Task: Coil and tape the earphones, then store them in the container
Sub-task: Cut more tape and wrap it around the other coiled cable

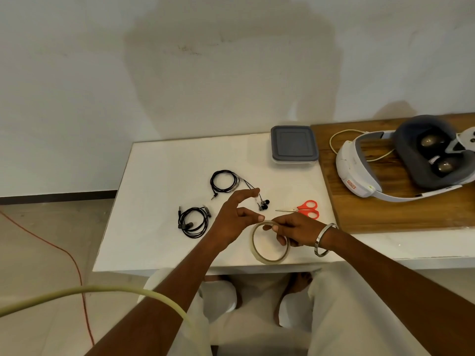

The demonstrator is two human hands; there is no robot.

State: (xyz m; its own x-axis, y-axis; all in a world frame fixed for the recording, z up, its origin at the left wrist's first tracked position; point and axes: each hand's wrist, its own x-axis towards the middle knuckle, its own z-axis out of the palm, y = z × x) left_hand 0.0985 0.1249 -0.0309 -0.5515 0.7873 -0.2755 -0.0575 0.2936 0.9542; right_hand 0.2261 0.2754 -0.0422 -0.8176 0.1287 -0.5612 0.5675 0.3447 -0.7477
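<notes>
The earphones (pixel 225 181) lie coiled on the white tabletop (pixel 159 160), buds trailing off toward the scissors (pixel 305 208); a second coiled pair (pixel 193 222) sits just nearer me and to the left. Neither loop has any tape I can make out. These are light, limp cords, I judge: they will spring open if let go, so the place to pinch is across the bundled strands of the loop, not at the buds or plug, which are small and would let the coil unwind.

My right hand (pixel 295 231) holds the tape roll (pixel 270 242), fingers closed around its upper rim and hooked through the ring. My left hand (pixel 235 219) hovers beside it, fingers spread and loosely curled, thumb tip right by the roll's edge; it grips nothing, and seems to be feeling for the tape's free end. Clear tape is thin and clingy, so that end may be hard to find and may stick to itself.

The container (pixel 294 146) stands at the far edge, grey lid on. Beyond it, a headset (pixel 359 170) rests on a wooden board (pixel 385 217).
</notes>
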